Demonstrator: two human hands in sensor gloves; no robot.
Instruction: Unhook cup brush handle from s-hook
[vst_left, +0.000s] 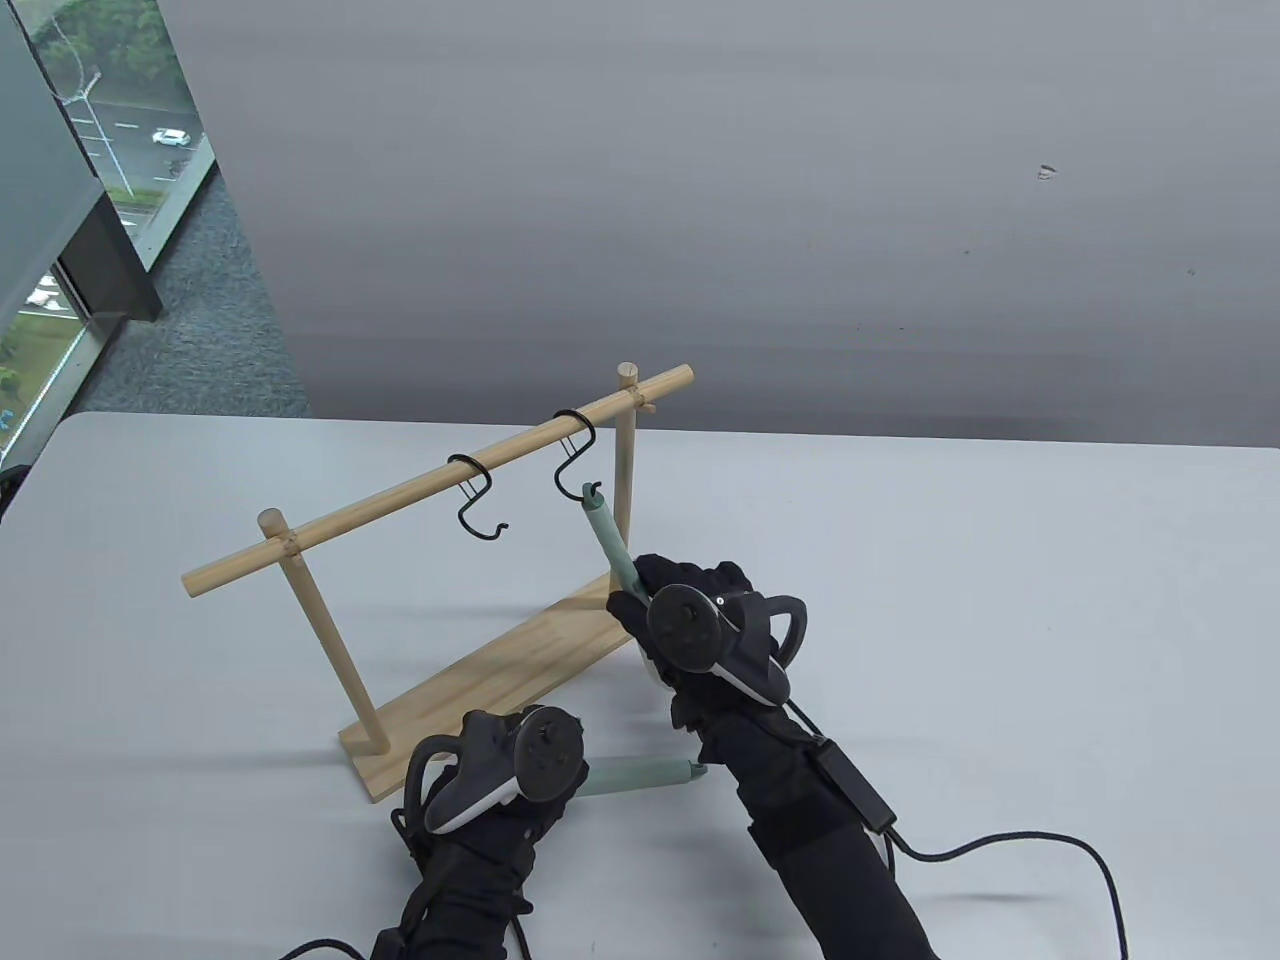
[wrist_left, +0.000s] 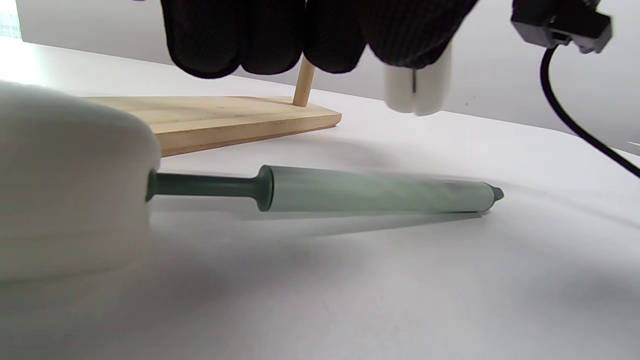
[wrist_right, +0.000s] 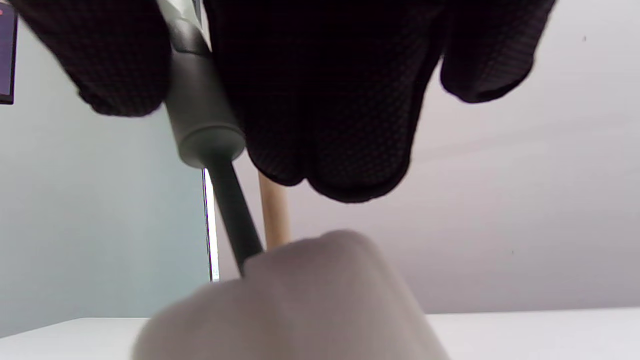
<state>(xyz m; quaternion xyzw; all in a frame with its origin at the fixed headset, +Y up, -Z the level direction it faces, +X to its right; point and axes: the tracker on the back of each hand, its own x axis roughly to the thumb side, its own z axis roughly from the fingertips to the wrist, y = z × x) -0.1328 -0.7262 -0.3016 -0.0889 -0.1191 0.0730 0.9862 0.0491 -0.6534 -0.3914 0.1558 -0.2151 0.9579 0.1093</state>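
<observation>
Nearest the viewer, the left hand (vst_left: 500, 775) rests low on the tabletop (vst_left: 1000, 620) just in front of the wooden rack's base (vst_left: 500, 670); whether its fingers are curled or spread cannot be told, and it holds nothing visible. Just beside it lies a second cup brush (wrist_left: 375, 190), flat on the tabletop with its white sponge head (wrist_left: 70, 180) under the left wrist and its pale green handle pointing toward the right forearm. Beyond that, the right hand (vst_left: 700, 630) is wrapped around the lower part of the hanging cup brush handle (vst_left: 608, 540), fingers (wrist_right: 325, 100) closed on it, the sponge head below the grip. The handle's long axis runs up and away from the right hand, leaning toward the rack's rail (vst_left: 440, 475), and its top loop sits in the lower curl of the s-hook (vst_left: 575, 465) nearest the far upright (vst_left: 626, 460). An empty s-hook (vst_left: 478, 500) hangs farther along the rail. The right hand is plainly the nearer one; freeing the loop likely calls for a lift along that axis, then a pull off the hook's open tip.
</observation>
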